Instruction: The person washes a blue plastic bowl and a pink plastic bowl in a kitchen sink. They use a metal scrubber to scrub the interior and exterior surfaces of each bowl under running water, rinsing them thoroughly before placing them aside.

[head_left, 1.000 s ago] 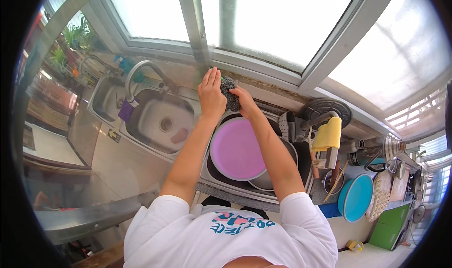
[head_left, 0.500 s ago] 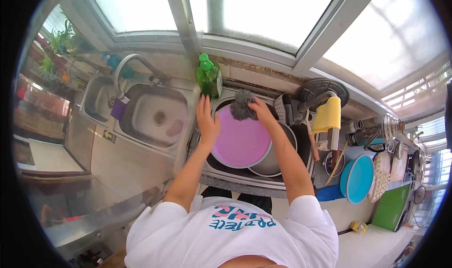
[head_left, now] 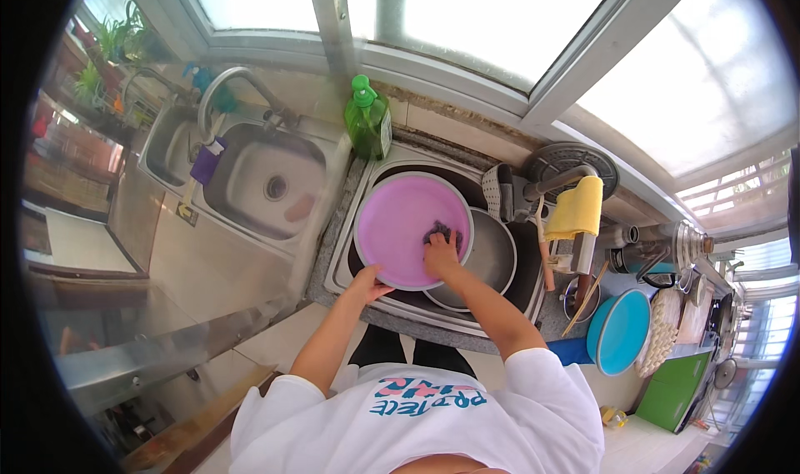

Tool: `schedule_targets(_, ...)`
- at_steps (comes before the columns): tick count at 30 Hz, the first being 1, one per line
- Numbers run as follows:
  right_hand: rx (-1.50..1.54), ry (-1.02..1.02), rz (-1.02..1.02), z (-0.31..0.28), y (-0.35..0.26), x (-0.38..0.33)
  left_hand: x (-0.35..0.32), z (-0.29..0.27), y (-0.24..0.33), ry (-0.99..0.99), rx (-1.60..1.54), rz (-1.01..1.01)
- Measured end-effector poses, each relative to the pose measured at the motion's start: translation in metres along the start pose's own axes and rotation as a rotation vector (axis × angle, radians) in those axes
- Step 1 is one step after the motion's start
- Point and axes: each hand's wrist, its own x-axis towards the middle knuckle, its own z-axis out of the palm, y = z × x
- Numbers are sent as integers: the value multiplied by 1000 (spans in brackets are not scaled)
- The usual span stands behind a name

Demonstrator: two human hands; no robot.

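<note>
A round pink basin (head_left: 396, 216) with a pale grey rim sits in the sink (head_left: 342, 261), tilted over a grey metal pan (head_left: 492, 261). My left hand (head_left: 367, 285) grips the basin's near-left rim, fingers around the edge. Inside the basin, my right hand (head_left: 442, 257) presses a dark grey, fuzzy scrubbing cloth (head_left: 442, 228) against the right side of its inner surface. The fingers are closed over the cloth and partly hide it. A green pump bottle (head_left: 368, 124) stands behind the sink's back-left corner.
To the right, a yellow cloth (head_left: 575, 212) hangs over the faucet (head_left: 567, 178). A dark round rack or lid (head_left: 575, 170) leans behind it. Farther right are a blue basin (head_left: 618, 332) and several pots. On the left is another double sink (head_left: 279, 157) with a curved faucet.
My right hand has moved the cloth from the basin's far edge down into it. My left hand has shifted from the far-left side to the near rim and now grips it.
</note>
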Motion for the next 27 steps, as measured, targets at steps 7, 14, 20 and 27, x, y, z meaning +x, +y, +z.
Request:
schedule_targets(7, 734, -58, 75, 17, -68, 16, 23, 1, -20, -223, -94, -22)
schedule_targets(14, 832, -86, -177, 33, -57, 18, 26, 0, -31, -195, -135, 141)
schedule_targets(20, 122, 118, -108, 21, 10, -20, 20, 17, -34, -89, -112, 144)
schedule_targets(27, 665, 28, 39, 16, -75, -24, 32, 13, -42, -42, 44, 155)
